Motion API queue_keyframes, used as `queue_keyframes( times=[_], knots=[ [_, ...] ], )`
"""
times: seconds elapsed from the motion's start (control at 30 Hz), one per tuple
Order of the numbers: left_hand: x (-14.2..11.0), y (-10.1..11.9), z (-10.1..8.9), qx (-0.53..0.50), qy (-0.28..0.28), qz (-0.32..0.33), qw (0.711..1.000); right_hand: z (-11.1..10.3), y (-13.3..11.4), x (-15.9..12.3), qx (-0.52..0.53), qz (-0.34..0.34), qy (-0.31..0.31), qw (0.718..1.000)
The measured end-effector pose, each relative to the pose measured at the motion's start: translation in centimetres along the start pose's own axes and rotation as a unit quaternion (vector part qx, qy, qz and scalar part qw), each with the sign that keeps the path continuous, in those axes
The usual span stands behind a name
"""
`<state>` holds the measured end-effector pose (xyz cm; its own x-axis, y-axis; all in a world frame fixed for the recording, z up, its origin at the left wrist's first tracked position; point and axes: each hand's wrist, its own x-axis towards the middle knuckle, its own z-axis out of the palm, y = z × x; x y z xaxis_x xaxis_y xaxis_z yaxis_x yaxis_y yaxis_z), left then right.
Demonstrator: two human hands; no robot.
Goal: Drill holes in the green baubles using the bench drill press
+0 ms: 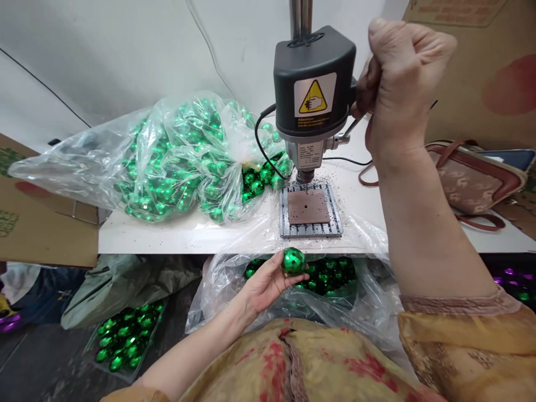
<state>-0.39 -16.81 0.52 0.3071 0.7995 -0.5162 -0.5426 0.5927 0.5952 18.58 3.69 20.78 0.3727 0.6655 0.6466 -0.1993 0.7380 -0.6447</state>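
Observation:
A shiny green faceted ball (pixel 293 261) is between the fingers of my left hand (pixel 272 280), just in front of the table edge and above an opened plastic bag. My right hand (pixel 396 78) is raised and closed at the side of a small black drill press (pixel 315 84), around its feed lever (pixel 350 129); the fingers hide most of the lever. Below the chuck (pixel 305 175), a brown square board (pixel 309 207) with a small dark hole lies on the slotted metal base plate (pixel 285 230). Dark shavings are scattered around the base.
A clear plastic bag (pixel 167 162) full of green balls lies left on the white table (pixel 138 237). More green balls (pixel 329 274) are in the bag at my lap. At right are a handbag (pixel 477 176) and cardboard (pixel 473 72); a tray of balls (pixel 125 338) sits on the floor.

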Motion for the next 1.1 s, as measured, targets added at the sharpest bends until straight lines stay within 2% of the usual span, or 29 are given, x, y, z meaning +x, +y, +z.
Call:
queue_keyframes(
  times=[0.1, 0.2, 0.27, 0.3, 0.33, 0.4, 0.47, 0.53, 0.6, 0.67, 0.7, 0.73, 0.77, 0.8, 0.83, 0.87, 0.93, 0.97, 1.0, 1.03, 1.1],
  knots=[
    [1.4, -2.2, -1.4, 0.078, 0.109, 0.034, 0.990, 0.0, 0.2, 0.0, 0.000, -0.008, 0.001, 1.000],
    [2.7, -4.7, -3.7, 0.143, 0.238, 0.003, 0.961, 0.0, 0.2, -0.2, -0.007, -0.017, 0.003, 1.000],
    [3.0, -6.2, -5.6, 0.231, 0.262, -0.032, 0.937, 0.1, 0.1, -0.3, -0.008, -0.018, 0.004, 1.000],
    [2.8, -6.8, -6.6, 0.301, 0.245, -0.056, 0.920, 0.1, 0.0, -0.3, -0.009, -0.016, 0.005, 1.000],
    [2.6, -7.4, -7.6, 0.390, 0.200, -0.079, 0.895, 0.1, 0.0, -0.3, -0.010, -0.014, 0.006, 1.000],
    [1.9, -8.5, -9.2, 0.563, 0.064, -0.117, 0.816, 0.1, -0.2, -0.3, -0.016, -0.009, 0.007, 1.000],
    [1.4, -9.5, -10.2, 0.664, -0.048, -0.129, 0.735, 0.1, -0.2, -0.3, -0.019, -0.011, 0.007, 1.000],
    [1.4, -10.3, -10.2, 0.705, -0.086, -0.123, 0.694, 0.1, -0.1, -0.3, -0.019, -0.017, 0.007, 1.000],
    [1.6, -10.0, -9.2, 0.725, -0.082, -0.122, 0.672, 0.1, -0.1, -0.4, -0.015, -0.021, 0.005, 1.000],
    [1.7, -7.9, -7.3, 0.746, -0.093, -0.091, 0.653, 0.1, 0.0, -0.4, -0.005, -0.020, 0.007, 1.000],
    [1.7, -6.0, -6.2, 0.752, -0.098, -0.060, 0.650, 0.1, 0.0, -0.4, 0.000, -0.020, 0.009, 1.000],
    [1.8, -3.6, -4.9, 0.757, -0.108, -0.005, 0.645, 0.1, 0.1, -0.4, 0.006, -0.020, 0.015, 1.000],
    [2.0, -0.7, -3.7, 0.748, -0.107, 0.061, 0.652, 0.1, 0.1, -0.4, 0.010, -0.019, 0.017, 1.000],
    [2.4, 2.5, -2.6, 0.738, -0.076, 0.121, 0.659, 0.1, 0.1, -0.3, 0.013, -0.019, 0.017, 1.000],
    [3.1, 5.7, -1.6, 0.734, -0.018, 0.182, 0.654, 0.0, 0.2, -0.3, 0.015, -0.021, 0.014, 1.000],
    [4.0, 8.9, -0.9, 0.737, 0.049, 0.244, 0.628, 0.0, 0.3, -0.2, 0.016, -0.025, 0.010, 1.000],
    [6.6, 14.2, -0.2, 0.752, 0.156, 0.338, 0.543, -0.1, 0.4, -0.1, 0.019, -0.028, 0.006, 0.999],
    [8.1, 16.1, -0.3, 0.767, 0.177, 0.351, 0.506, -0.1, 0.4, -0.1, 0.020, -0.027, 0.006, 0.999],
    [9.6, 17.5, -0.6, 0.784, 0.179, 0.346, 0.483, -0.1, 0.4, -0.2, 0.021, -0.023, 0.010, 0.999],
    [11.1, 18.5, -0.9, 0.797, 0.177, 0.333, 0.472, -0.1, 0.4, -0.2, 0.022, -0.017, 0.013, 1.000],
    [13.4, 19.3, -1.8, 0.809, 0.168, 0.304, 0.473, -0.2, 0.2, -0.3, 0.017, -0.002, 0.012, 1.000]
  ],
)
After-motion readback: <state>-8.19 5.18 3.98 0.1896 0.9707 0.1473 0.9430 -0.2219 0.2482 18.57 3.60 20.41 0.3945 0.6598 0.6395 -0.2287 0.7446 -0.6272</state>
